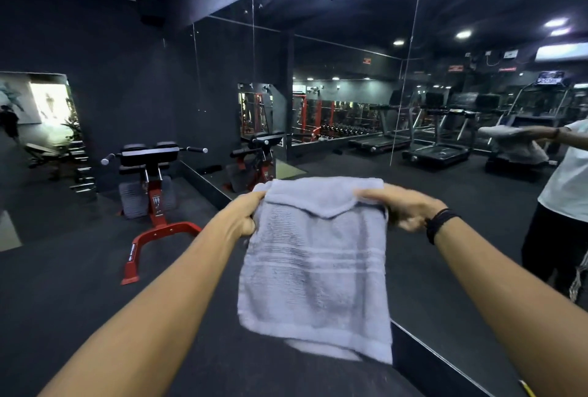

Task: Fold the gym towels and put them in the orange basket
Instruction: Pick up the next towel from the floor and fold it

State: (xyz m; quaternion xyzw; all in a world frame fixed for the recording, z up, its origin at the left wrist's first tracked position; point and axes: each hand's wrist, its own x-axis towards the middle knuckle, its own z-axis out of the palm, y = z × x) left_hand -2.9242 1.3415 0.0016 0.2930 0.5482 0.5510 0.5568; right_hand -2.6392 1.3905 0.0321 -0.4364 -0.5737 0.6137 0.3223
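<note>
Your forearms run up from the bottom corners, and between them hangs the towel [313, 269], pale grey, in the air in front of a wall mirror [350, 94]. Your left hand [246, 215] grips the upper left corner with curled fingers [251, 224]; your right hand [401, 207] pinches the upper right corner, wrist banded in black cord. Both hands are closed on cloth, neither wide.

Between your fingers the top edge has flopped forward into a small flap, and below them the lower hem hangs crooked, dipping towards your right. It looks like you are midway through a fold. To do it well, pull the top edge taut between your fingers so the flap flattens, level both hands, and let the towel hang square before you bring corner to corner. Match the hems first, or the skew is likely to carry into every later fold.

No orange basket shows anywhere, so what it holds cannot be told. Something pale lies just under the towel's lower hem, too hidden to name. A red bench [152, 193] stands well beyond your left fingers.
</note>
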